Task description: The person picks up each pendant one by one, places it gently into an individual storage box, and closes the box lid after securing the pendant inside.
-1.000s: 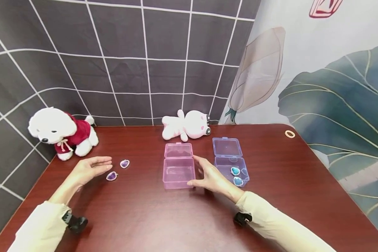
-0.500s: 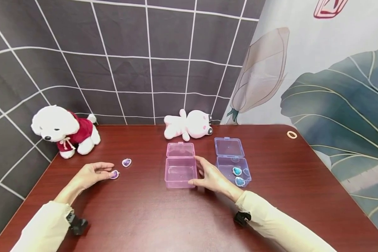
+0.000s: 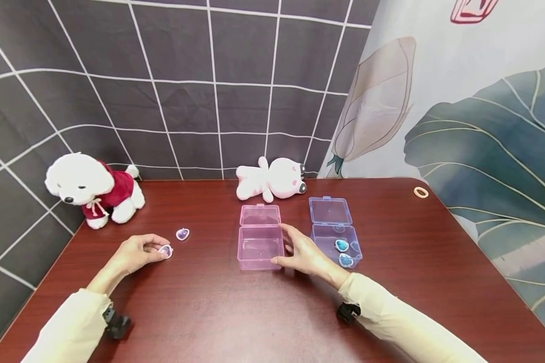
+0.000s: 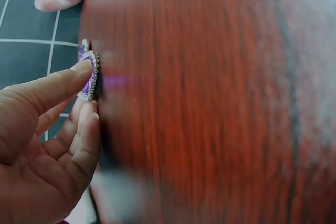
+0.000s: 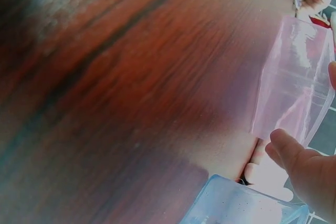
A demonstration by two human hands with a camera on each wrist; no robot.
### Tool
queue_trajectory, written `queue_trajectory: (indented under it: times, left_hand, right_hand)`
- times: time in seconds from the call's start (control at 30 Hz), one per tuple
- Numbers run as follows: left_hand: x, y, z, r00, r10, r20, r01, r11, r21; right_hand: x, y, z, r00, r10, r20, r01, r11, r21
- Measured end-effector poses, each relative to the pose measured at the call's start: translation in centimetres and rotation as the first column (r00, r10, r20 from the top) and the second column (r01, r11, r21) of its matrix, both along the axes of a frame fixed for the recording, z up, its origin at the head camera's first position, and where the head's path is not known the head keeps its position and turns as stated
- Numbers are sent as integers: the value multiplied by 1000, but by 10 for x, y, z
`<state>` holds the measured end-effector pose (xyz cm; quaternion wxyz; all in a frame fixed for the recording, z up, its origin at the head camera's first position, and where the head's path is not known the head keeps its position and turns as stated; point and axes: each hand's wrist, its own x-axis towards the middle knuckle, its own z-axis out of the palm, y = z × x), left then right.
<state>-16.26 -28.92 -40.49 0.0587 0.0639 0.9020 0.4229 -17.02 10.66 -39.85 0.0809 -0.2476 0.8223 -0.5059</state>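
Shifted rightward, the left hand (image 3: 136, 253) pinches the lower purple gem (image 3: 166, 251) at frame left, left of the pink box (image 3: 254, 264) the right hand (image 3: 305, 252) grips.

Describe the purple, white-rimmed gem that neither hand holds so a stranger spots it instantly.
On the reddish-brown wood-grain table, find the white plush dog in red clothing. Right of it lies a purple gem with a white beaded rim. Its purple neighbour is pinched in the left hand; this one lies free.
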Motion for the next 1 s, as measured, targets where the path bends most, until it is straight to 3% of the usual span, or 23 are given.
queue_trajectory:
  times: [0.17, 0.3, 0.43, 0.6, 0.77, 1.0]
  left_hand:
    - [-1, 5, 4, 1000, 6, -4, -6, 998, 55]
    - [-4, 12, 11, 1000, -20, 25, 15, 985, 170]
    - [-12, 30, 22, 995, -100, 29, 87, 952, 292]
    - [-27, 74, 36, 976, -215, 26, 194, 921, 338]
    - [-41, 122, 41, 953, -299, 47, 270, 909, 317]
    - [-50, 170, 41, 909, -417, 15, 408, 896, 175]
  right_hand:
    - [-1, 1, -1, 1000, 4, 18, -3, 999, -32]
    - [-1, 0, -1, 999, 8, 31, -6, 999, -48]
    - [-1, 0, -1, 999, 19, 31, -18, 998, -53]
    - [0, 0, -1, 1000, 14, 20, -14, 999, -34]
    - [0, -1, -1, 1000, 13, 26, -13, 1000, -10]
    - [2, 0, 1, 1000, -8, 18, 8, 1000, 8]
